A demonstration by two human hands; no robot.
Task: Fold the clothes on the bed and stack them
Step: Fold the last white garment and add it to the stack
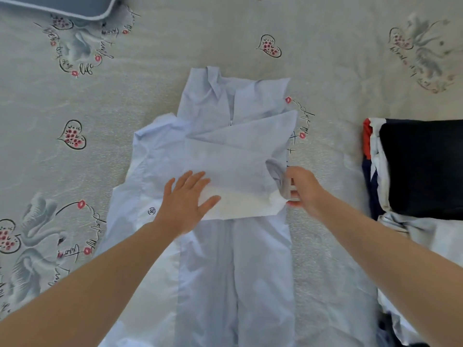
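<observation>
Shirt (213,151); folded pile (423,169) beside, pillow (57,6) beyond.

left hand (186,201): bare, no ring | right hand (304,190): bare | forearms: sleeveless, unadorned

My left hand (186,201) lies flat on the pale blue shirt (225,176) spread on the bed (175,46), fingers straight. My right hand (304,190) pinches the folded sleeve (276,175) at the shirt's right edge. Folded clothes (421,166) sit further right.
</observation>
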